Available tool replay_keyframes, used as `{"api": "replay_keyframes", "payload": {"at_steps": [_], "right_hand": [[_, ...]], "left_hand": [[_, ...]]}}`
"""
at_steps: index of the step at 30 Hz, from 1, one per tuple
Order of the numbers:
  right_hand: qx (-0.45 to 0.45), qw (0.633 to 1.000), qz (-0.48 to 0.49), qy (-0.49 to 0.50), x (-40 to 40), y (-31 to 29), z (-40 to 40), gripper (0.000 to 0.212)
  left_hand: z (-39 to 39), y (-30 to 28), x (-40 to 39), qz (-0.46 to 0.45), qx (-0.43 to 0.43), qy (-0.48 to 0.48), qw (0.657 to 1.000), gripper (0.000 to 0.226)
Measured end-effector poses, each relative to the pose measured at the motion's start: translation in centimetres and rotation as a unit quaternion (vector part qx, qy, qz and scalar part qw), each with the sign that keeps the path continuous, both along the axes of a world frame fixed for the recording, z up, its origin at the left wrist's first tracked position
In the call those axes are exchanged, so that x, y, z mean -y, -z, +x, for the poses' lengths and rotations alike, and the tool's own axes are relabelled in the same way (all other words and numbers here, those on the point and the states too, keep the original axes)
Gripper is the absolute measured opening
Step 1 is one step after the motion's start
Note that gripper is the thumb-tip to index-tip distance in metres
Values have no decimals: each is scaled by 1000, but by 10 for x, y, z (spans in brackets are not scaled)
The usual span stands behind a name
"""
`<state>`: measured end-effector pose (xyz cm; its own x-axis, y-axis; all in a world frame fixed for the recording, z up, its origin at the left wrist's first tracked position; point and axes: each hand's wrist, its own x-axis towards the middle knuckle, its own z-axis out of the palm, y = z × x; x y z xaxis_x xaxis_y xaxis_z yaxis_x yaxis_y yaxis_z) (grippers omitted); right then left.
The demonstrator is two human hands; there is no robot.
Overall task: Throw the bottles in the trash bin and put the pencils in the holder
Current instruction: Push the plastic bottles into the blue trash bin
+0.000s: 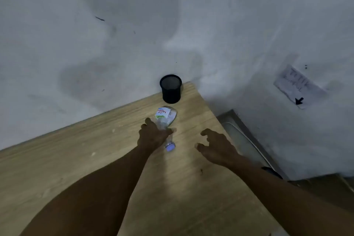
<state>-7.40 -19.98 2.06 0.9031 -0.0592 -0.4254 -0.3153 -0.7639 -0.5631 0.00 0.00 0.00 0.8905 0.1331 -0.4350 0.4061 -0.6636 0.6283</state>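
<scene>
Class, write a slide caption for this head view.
Left hand grasps clear plastic bottle lying on wooden table; right hand open.

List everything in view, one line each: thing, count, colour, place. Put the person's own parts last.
plastic bottle: one, clear with a white-green label and a blue cap, lying on the table near its far right corner, cap end toward the camera.
pencil holder: one, black mesh, upright at the table's far corner against the wall.
table: one, light wood, filling the lower frame.
paper note: one, white with a black arrow, stuck on the right wall.
wall: grey-white, scuffed, behind the table.
left hand: one, its grip closed over the bottle's neck end.
right hand: one, open, fingers curled, above the table right of the bottle.
</scene>
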Motion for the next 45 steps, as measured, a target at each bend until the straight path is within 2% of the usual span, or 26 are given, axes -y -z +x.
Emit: {"api": "replay_keyframes", "payload": {"at_steps": [2, 4, 8, 15, 25, 33, 36, 40, 45], "right_hand": [[-10, 1000, 1, 19, 7, 8, 7, 58], [-22, 999, -4, 24, 14, 11, 8, 57], [-29, 998, -2, 51, 26, 14, 4, 57], [-30, 997, 20, 72, 50, 5, -26, 56], [16, 992, 42, 115, 117, -21, -143, 58], [15, 988, 20, 152, 216, -37, -294, 51], [4, 986, 25, 165, 249, -37, -338, 50], [8, 982, 40, 187, 282, -31, -364, 55], [7, 978, 36, 206, 308, -19, -358, 46]], "left_hand": [[13, 9, 4, -39, -30, -32, 998, 107], [20, 17, 6, -55, -50, -49, 996, 99], [25, 27, 15, -50, -39, -95, 993, 79], [1, 22, 34, -63, -40, -163, 984, 71], [-130, -21, 138, -187, -44, -72, 979, 62], [-270, -35, 228, -220, -47, -13, 974, 64], [-311, -38, 256, -219, -60, 10, 974, 72], [-337, -34, 289, -212, -72, 39, 974, 82], [-331, -22, 326, -213, -83, 55, 972, 65]]}}
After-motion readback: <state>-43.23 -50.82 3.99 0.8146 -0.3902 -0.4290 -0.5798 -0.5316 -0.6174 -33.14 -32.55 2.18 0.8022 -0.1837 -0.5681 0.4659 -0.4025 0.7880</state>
